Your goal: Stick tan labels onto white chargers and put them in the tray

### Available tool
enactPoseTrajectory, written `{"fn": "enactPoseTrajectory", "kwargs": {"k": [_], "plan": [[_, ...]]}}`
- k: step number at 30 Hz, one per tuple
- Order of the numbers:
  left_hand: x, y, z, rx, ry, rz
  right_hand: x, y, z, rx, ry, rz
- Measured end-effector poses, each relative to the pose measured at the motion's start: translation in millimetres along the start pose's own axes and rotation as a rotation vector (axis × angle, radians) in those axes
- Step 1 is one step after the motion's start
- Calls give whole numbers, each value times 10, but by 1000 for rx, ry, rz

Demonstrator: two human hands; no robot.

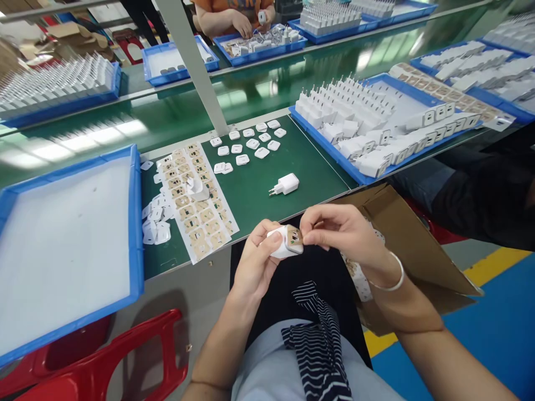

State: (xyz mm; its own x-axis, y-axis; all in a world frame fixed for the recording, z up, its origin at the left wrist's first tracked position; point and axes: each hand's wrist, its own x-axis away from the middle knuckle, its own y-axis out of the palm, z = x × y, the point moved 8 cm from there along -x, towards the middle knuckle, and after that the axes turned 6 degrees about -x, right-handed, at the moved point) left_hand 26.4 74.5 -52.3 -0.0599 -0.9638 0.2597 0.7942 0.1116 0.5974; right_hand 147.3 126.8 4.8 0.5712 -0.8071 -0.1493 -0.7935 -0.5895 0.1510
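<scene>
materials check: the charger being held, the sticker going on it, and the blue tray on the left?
Charger in the left hand: looks like glossy white moulded plastic, smooth with rounded edges. Sticker pinched by the right hand: thin tan film or paper with printed cut-outs, lying flat on the face. Blue tray: probably rigid plastic, uniform colour, moulded rim; its white liner is unclear.

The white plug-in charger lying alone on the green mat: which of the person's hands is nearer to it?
Left. The left hand sits just below the white plug-in charger, toward the person; the right hand is below and further off to the right. Neither touches it.
</scene>
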Motion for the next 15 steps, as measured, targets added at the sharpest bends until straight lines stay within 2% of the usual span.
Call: {"fn": "enactPoseTrajectory", "kwargs": {"k": [2, 4, 7, 9, 11, 13, 15], "plan": [[0, 35, -70, 31, -86, -63, -132, -111, -15, -72, 67, -15], [6, 49, -108, 68, -150, -104, -230, -296, -6, -112, 75, 26], [-26, -10, -30, 40, -132, -101, -181, -760, 208, -142, 47, 186], [-116, -137, 145, -100, 1, -16, 23, -1149, 555, -171, 54, 338], [-238, -305, 422, -321, 237, 149, 363, -1544, 1071, -201, 146, 552], [-364, -425, 697, -564, 484, 332, 720, -1777, 1559, -178, 214, 661], [-554, -461, 840, -784, 617, 439, 1081, -1889, 1961, -135, 281, 764]]}}
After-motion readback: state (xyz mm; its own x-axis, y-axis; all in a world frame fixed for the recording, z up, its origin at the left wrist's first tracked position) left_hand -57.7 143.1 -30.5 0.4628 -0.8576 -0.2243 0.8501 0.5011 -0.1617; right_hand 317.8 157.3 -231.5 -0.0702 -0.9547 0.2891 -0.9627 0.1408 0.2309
